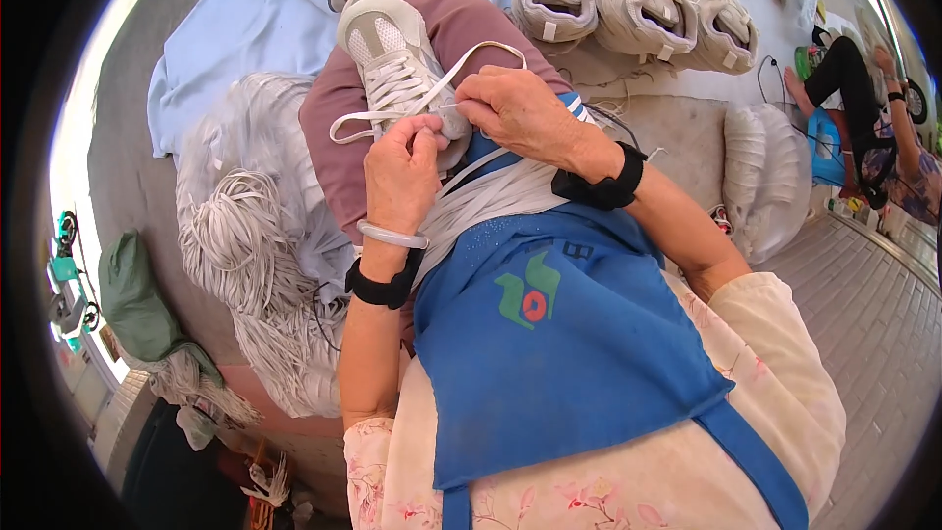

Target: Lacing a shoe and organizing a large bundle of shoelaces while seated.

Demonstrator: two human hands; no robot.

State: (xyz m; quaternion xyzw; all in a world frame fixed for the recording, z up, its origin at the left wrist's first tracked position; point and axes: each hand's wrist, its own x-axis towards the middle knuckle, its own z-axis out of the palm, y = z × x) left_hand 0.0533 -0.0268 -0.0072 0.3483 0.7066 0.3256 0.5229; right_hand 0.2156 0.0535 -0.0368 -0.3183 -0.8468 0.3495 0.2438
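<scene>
A beige and white sneaker (386, 44) rests on my lap, toe pointing away from me, with a white shoelace (397, 83) threaded across its tongue. At the shoe's opening, my left hand (404, 165) pinches the lace between thumb and fingers. Just to the right, my right hand (525, 120) is closed in a pinch on the lace too, and a loop of it arches over that hand's knuckles. The fingertips nearly meet, and exactly what lies between them is partly hidden. A bundle of loose white laces (505, 191) lies across my lap over the blue apron (559, 334).
Three similar sneakers (643, 5) stand at the far right on a pale blue cloth (231, 49). Heaped white laces (240, 226) lie in clear plastic at left. A plastic-wrapped stack (770, 177) sits at right; beyond it is another person (863, 108). A green bag (137, 294) is far left.
</scene>
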